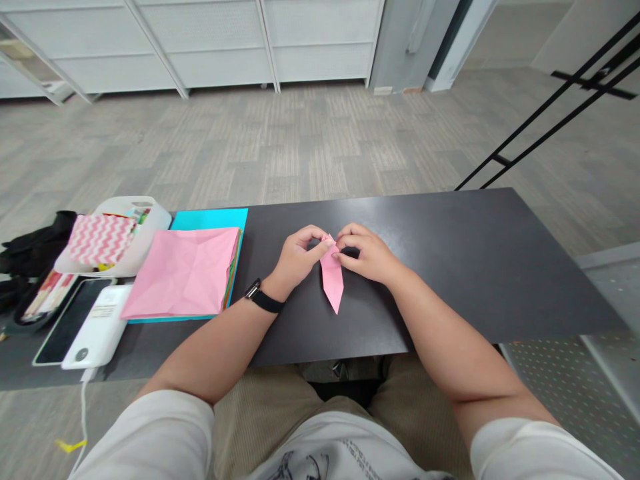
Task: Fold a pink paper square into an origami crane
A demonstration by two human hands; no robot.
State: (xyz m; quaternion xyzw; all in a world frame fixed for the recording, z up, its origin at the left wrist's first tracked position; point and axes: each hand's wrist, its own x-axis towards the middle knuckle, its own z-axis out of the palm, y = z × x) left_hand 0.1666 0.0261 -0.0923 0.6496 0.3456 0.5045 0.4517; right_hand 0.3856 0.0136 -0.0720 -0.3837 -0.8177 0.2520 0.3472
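Observation:
A small folded pink paper piece (332, 280), long and pointed toward me, lies on the dark table (450, 267). My left hand (299, 257) pinches its far end from the left, fingers curled closed. My right hand (365, 253) pinches the same far end from the right, fingers bent on the paper. A black watch sits on my left wrist.
A creased pink sheet (183, 272) lies on a stack of coloured paper with a cyan sheet (210, 219) at the left. Further left are a white basket (145, 230) with chevron paper, a white power bank (100, 327), a phone (67, 320) and a pencil case. Carpet floor lies beyond.

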